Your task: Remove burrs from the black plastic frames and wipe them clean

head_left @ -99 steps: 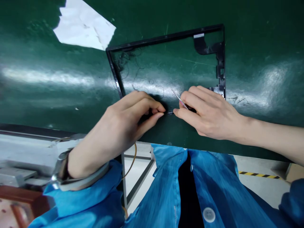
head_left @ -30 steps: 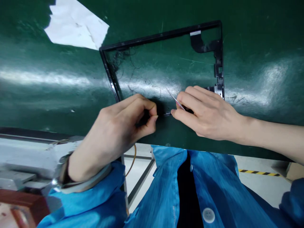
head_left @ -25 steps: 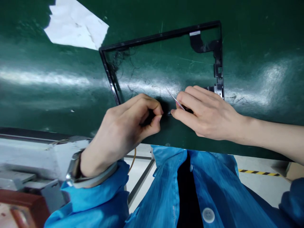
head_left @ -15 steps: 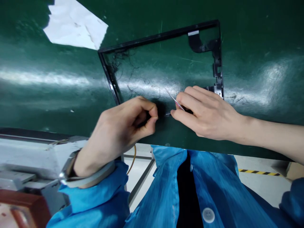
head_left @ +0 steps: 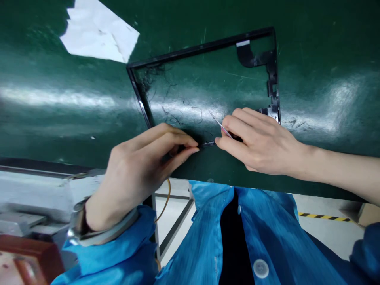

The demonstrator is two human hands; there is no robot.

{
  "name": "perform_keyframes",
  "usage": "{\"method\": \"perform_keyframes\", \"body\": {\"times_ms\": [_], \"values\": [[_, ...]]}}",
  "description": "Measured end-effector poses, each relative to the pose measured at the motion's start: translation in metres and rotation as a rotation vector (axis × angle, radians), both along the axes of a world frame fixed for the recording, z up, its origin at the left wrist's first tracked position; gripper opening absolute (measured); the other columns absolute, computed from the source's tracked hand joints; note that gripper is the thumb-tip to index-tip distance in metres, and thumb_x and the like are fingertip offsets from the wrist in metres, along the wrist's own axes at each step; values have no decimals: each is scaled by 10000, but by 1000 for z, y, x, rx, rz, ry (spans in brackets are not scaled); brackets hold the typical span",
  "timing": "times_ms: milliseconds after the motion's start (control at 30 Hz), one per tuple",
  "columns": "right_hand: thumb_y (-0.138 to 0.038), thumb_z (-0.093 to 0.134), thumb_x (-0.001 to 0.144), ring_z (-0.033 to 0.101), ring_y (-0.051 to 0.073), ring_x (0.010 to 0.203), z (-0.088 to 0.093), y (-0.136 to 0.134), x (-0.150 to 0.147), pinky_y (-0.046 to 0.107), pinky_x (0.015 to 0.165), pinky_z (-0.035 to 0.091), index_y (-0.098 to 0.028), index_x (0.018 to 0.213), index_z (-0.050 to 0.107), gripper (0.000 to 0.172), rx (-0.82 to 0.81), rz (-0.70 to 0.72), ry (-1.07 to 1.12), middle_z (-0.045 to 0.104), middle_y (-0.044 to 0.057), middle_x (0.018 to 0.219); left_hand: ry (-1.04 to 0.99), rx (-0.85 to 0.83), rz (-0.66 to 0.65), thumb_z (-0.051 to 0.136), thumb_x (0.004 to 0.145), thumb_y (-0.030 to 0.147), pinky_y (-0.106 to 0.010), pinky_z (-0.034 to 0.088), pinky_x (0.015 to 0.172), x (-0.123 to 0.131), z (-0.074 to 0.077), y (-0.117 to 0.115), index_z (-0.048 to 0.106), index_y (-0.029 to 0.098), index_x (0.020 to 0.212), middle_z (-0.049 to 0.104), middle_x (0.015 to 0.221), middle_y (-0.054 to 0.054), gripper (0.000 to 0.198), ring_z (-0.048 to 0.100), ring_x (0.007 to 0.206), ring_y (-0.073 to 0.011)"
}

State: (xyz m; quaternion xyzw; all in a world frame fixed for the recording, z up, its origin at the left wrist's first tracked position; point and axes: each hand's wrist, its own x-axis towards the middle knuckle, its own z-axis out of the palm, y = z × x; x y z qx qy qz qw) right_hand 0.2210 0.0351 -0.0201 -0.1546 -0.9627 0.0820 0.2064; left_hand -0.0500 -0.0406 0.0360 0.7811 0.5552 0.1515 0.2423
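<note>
Left hand, right hand at frame edge, tabletop around

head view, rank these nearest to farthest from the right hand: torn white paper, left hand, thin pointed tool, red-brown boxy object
1. Thin pointed tool: in the right hand
2. Left hand: just to the left
3. Torn white paper: toward the upper left
4. Red-brown boxy object: lower left corner

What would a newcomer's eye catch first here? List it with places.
The black frame stands out first on the green table, with the left hand and right hand close together at its near edge. A thin pointed tool juts from the right hand. Torn white paper lies bright at the upper left.
</note>
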Motion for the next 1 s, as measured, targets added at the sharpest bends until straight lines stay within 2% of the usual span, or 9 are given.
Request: {"method": "perform_keyframes", "body": {"times_ms": [100, 267, 400, 567, 767, 1000], "values": [[-32, 384, 1153, 665, 211, 1181, 0, 0, 0, 408, 1008, 637, -132, 1123, 644, 280, -17, 3, -8, 699, 112, 1292, 0, -17, -21, 695, 1136, 234, -236, 654, 894, 2, 1, 2, 747, 265, 1109, 837, 1094, 8, 67, 785, 946, -128], [-37, 384, 1157, 662, 205, 1159, 0, 0, 0, 399, 981, 644, -132, 1112, 649, 285, 6, -13, 11, 707, 114, 1291, -6, -114, 10, 615, 1153, 333, -258, 635, 778, 0, 4, 9, 747, 300, 1062, 806, 1042, 21, 163, 747, 821, -135], [-36, 409, 1152, 652, 184, 1066, -2, -1, -2, 366, 913, 632, -146, 1070, 642, 270, 63, -33, 23, 711, 91, 1196, -12, -150, -20, 604, 1140, 378, -298, 651, 799, 1, 10, 15, 745, 315, 1026, 803, 1002, 25, 192, 765, 814, -158], [-59, 460, 1156, 646, 190, 1049, -4, -3, -2, 365, 887, 624, -141, 1058, 650, 229, 82, -50, 55, 723, 104, 1215, 14, -168, -40, 600, 1137, 383, -288, 597, 737, 2, 15, 20, 753, 297, 1014, 792, 966, 44, 214, 732, 769, -137], [-82, 454, 1167, 651, 199, 1076, 1, 0, 2, 370, 904, 629, -128, 1065, 658, 232, 29, -11, 12, 726, 121, 1241, -13, -115, 9, 657, 1121, 339, -271, 565, 721, 9, 8, 12, 718, 282, 966, 728, 867, 58, 175, 681, 738, -113], [-110, 368, 1197, 672, 186, 1102, 6, 4, 4, 355, 919, 645, -140, 1078, 677, 333, -19, -5, -57, 741, 112, 1291, -49, -98, 121, 653, 1120, 278, -287, 545, 717, 16, 2, 3, 726, 265, 968, 734, 892, 49, 168, 639, 747, -108]]}}
